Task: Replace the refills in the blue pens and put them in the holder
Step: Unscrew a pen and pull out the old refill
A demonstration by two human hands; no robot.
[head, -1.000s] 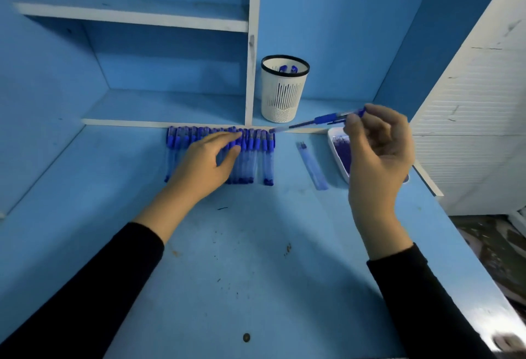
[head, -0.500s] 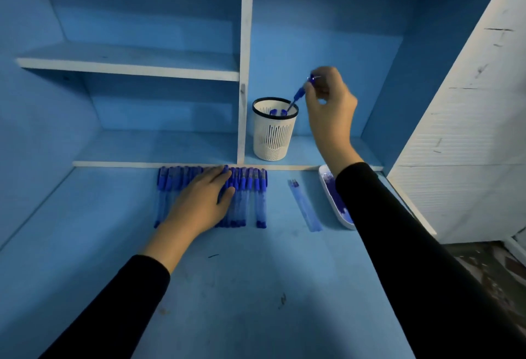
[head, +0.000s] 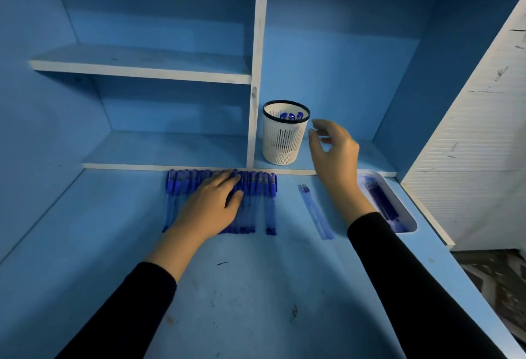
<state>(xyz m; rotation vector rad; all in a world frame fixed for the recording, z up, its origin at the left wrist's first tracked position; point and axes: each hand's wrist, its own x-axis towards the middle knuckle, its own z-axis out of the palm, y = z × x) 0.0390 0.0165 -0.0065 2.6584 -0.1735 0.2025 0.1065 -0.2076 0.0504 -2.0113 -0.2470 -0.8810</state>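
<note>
The person stood at a blue bench (head: 256, 287) with both black sleeves reaching forward. The left hand (head: 212, 208) lay flat, fingers straight and close together, resting on top of a row of blue pens (head: 264, 202). These pens lay side by side along the back edge of the bench, their caps touching the white lip of the low shelf (head: 170, 149) behind them. I could not tell how many pens the palm covered.

The right hand (head: 336, 151) hung in the air with its fingers loosely spread and nothing between them, just beside the right wall of the holder (head: 284, 139) and not touching it. The holder, a white slotted cup with a dark rim, stood upright on the low shelf, right next to the white upright divider (head: 257, 74). The blue tops of a few pens (head: 291, 116) showed inside it, below the rim.

A few loose refills (head: 316, 212) lay together on the bench between the pen row and the right forearm. At the right back corner of the bench sat a white tray (head: 408, 220) with more dark blue refills (head: 381, 202) lying in it.
</note>
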